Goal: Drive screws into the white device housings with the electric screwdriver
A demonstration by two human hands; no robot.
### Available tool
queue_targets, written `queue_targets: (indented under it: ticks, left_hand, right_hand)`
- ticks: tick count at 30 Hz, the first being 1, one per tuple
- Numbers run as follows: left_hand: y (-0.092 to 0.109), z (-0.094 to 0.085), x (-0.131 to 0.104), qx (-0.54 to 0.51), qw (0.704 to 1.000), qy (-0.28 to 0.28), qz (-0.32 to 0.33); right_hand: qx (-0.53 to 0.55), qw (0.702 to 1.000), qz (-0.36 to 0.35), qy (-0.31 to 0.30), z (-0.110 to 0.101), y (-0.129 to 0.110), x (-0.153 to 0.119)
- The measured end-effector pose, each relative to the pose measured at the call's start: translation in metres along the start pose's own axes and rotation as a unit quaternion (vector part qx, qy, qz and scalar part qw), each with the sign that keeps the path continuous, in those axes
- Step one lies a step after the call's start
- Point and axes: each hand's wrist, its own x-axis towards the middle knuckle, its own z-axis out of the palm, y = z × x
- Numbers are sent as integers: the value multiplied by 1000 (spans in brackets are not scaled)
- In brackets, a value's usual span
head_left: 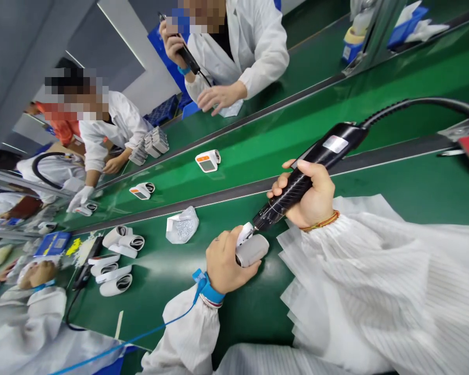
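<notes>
My right hand (pixel 312 195) is wrapped round a black electric screwdriver (pixel 297 187), which slants down to the left with its cable rising behind. Its tip meets the white casing of a wrist blood pressure monitor (pixel 253 250). That monitor is gripped in my left hand (pixel 226 260), its rolled grey-white cuff towards me. A blue wrist strap (pixel 209 289) with a cord circles my left wrist. Whether a screw sits at the tip is too small to tell. Left of my hands lies a small translucent bag of tiny shiny parts (pixel 182 225).
Several finished-looking monitors (pixel 121 241) lie at left on the green bench, beside another black screwdriver (pixel 88 263). A green conveyor belt (pixel 258 140) carries more monitors (pixel 208 161). Across it, a co-worker's hand (pixel 221 98) rests low while the other holds a screwdriver. Translucent sheets (pixel 297 271) lie under my right sleeve.
</notes>
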Motion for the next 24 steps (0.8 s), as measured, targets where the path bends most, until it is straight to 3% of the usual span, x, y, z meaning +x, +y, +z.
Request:
queue_targets:
  ticks: [24]
  left_hand:
    - [5, -3, 2, 31, 999, -19, 2]
  right_hand:
    - [-13, 999, -19, -45, 1, 2, -6]
